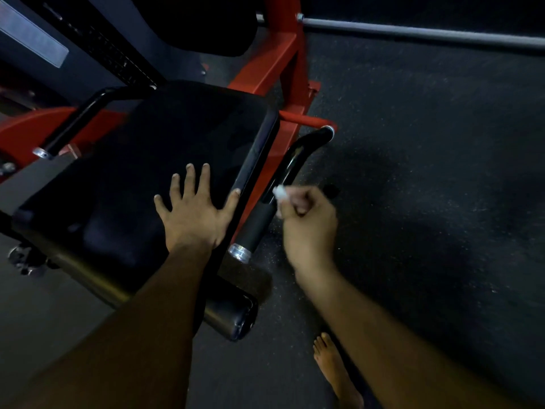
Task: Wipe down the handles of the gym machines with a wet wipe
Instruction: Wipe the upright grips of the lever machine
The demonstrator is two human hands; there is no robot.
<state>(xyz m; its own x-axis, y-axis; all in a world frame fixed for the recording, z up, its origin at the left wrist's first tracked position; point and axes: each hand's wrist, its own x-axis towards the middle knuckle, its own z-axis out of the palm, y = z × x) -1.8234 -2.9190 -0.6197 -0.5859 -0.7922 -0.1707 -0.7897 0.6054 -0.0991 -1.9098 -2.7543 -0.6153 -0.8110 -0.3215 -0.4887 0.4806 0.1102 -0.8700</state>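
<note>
My left hand point(193, 208) lies flat with fingers spread on the black padded seat point(141, 160) of a red-framed gym machine. My right hand point(308, 224) is curled round a small bunched white wet wipe point(280, 192), which sticks out at the fingers. The wipe is at the right-side black handle point(259, 222), just above its rubber grip; whether it touches is blurred. That handle runs from a chrome end cap near me up to a curved glossy bar. A second black handle point(78, 119) is at the seat's left side.
The red frame point(283, 75) stands behind the seat, with a dark backrest above. A grey bar point(427, 32) crosses the top right. Dark speckled rubber floor point(427, 172) spreads to the right. A black roller pad point(233, 314) sits under the seat front. My bare foot point(333, 367) is below.
</note>
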